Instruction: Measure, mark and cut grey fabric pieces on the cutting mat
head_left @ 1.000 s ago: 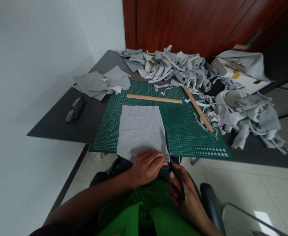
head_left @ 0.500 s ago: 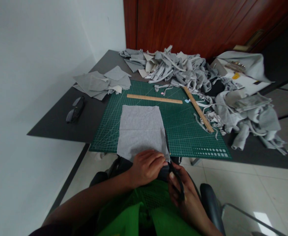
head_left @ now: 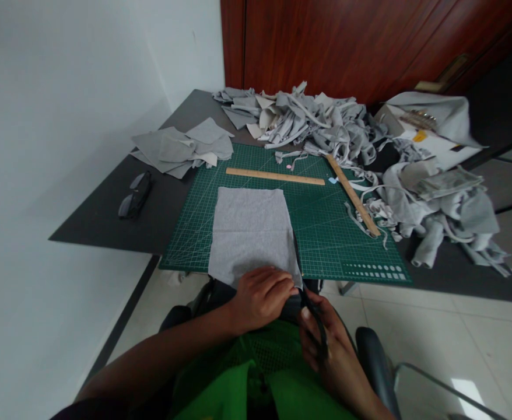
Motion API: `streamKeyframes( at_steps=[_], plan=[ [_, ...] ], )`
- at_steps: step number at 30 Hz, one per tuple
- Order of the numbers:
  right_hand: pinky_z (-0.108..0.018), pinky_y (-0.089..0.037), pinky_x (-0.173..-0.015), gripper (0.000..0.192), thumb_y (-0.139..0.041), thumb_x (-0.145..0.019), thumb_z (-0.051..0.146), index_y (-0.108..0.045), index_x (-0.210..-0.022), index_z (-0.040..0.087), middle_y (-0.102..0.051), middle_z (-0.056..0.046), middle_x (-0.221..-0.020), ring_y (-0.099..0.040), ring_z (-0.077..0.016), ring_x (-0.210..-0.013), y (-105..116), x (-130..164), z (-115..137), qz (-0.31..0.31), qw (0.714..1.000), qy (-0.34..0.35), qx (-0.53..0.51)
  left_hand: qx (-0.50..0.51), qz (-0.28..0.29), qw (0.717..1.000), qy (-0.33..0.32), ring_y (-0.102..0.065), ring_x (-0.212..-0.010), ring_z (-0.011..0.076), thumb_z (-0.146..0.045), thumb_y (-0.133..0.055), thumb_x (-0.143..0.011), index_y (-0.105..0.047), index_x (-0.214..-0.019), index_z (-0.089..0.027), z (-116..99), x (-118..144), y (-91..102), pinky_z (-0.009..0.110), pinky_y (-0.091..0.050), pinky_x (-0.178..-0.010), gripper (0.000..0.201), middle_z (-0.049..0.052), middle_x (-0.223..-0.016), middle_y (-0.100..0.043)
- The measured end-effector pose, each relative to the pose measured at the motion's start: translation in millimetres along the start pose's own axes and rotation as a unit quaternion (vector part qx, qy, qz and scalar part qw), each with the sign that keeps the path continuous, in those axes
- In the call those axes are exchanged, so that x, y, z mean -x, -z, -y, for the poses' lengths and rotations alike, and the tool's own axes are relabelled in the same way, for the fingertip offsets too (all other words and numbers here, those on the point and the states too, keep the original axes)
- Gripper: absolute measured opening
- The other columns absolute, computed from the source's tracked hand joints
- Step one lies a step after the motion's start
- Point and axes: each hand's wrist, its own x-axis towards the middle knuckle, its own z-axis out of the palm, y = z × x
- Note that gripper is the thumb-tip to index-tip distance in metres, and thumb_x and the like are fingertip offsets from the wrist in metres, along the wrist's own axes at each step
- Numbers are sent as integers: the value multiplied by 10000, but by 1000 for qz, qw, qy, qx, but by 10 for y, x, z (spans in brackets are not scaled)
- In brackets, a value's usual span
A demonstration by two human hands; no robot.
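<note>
A grey, roughly square piece of fabric (head_left: 251,227) lies on the green cutting mat (head_left: 326,233), its near edge hanging over the mat's front. My left hand (head_left: 265,294) grips the fabric's near right corner, fingers curled over it. In my right hand (head_left: 330,338) are black-handled scissors (head_left: 319,324), held just below that corner. Their dark blade runs up along the fabric's right edge. How far the blades are parted is hard to make out.
One wooden ruler (head_left: 276,176) lies beyond the fabric, another wooden ruler (head_left: 352,195) slants at the right. Grey scraps (head_left: 317,119) heap along the back and right. Cut fabric pieces (head_left: 181,146) and glasses (head_left: 136,195) lie left. A white box (head_left: 435,137) stands back right.
</note>
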Motion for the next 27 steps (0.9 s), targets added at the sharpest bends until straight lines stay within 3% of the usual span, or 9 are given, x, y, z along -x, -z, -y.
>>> streamKeyframes(
  at_steps=[6, 20, 27],
  plan=[
    [-151, -248, -397, 679, -902, -716, 578, -594, -1256, 307, -517, 95, -666, -374, -64, -455, 28, 15, -28, -36, 999, -13, -26, -7, 1, 1000, -4, -755, -789, 158, -221, -620, -1052, -690, -978, -156, 5, -1, -4, 323, -651, -796, 122, 27, -905, -785],
    [-162, -239, -367, 632, -872, -746, 621, -606, -1230, 313, -483, 95, -653, -337, -61, -422, 116, 1, -99, -16, 1000, 19, 13, -5, 8, 1000, -1, -758, -799, 150, -198, -635, -1035, -692, -991, -169, 14, 27, -20, 332, -655, -832, 77, 15, -908, -786],
    [-162, -288, -373, 616, -864, -774, 606, -598, -1245, 312, -494, 95, -665, -390, -69, -443, 111, 2, -63, -1, 999, 14, 35, -4, 10, 1000, 0, -759, -796, 152, -203, -632, -1037, -698, -983, -166, 11, 21, -8, 327, -659, -829, 94, 23, -908, -785]
  ],
)
